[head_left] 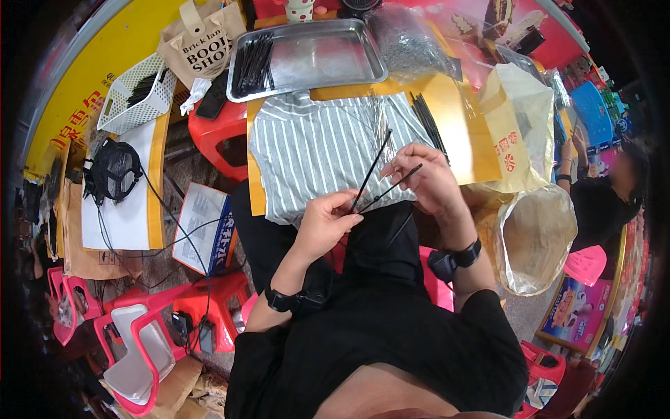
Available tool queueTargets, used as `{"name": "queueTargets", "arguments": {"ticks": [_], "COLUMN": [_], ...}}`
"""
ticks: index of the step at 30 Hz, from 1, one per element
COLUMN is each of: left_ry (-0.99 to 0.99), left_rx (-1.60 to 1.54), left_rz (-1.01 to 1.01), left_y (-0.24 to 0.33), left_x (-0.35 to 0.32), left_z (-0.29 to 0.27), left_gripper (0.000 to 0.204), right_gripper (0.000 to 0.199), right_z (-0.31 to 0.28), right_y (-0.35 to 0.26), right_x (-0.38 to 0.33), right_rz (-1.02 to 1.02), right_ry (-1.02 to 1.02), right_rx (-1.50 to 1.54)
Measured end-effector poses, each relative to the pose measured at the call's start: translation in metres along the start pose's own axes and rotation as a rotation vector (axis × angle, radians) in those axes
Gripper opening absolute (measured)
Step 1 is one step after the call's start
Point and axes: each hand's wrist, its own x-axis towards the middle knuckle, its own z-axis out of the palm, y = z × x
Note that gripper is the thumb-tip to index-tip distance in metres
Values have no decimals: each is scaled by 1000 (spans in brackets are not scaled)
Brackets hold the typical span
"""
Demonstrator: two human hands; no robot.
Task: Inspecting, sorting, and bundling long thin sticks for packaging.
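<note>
My left hand pinches the lower ends of two thin black sticks. The first black stick slants up steeply; the second black stick leans further right and its tip overlaps my right hand. My right hand has its fingers curled together beside these sticks; what sits between its fingertips is too small to make out. Under and beyond my hands a grey-and-white striped cloth covers my work surface. Thin shiny wires lie on it, with a bundle of black sticks to their right.
A metal tray with black sticks stands at the back. Clear plastic bags lie beside it. An open paper bag is at my right. A white basket, red stool and black cable coil are left. Another person sits at right.
</note>
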Motion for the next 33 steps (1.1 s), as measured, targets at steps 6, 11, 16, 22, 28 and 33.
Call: {"name": "queueTargets", "arguments": {"ticks": [6, 11, 16, 22, 28, 33], "left_ry": [-27, -23, -20, -127, -106, -39], "left_rx": [270, 170, -64, -439, -414, -385], "left_rz": [82, -11, -85, -126, -158, -88], "left_y": [-12, -14, -5, 10, 3, -2], "left_x": [-1, -1, -3, -3, -3, -2], "left_z": [-11, -14, -7, -4, -9, -8], "left_gripper": [24, 15, 16, 13, 22, 19], "right_gripper": [14, 12, 12, 10, 9, 13], "right_z": [6, 8, 15, 26, 32, 37], "right_y": [-37, -15, -3, -1, 7, 27], "right_x": [-9, -8, -5, -5, -7, -6], "right_rz": [11, -241, -362, -392, -400, -466], "right_ry": [-97, -42, -39, -16, 19, 73], "right_rx": [-184, -145, -98, -47, 43, 12]}}
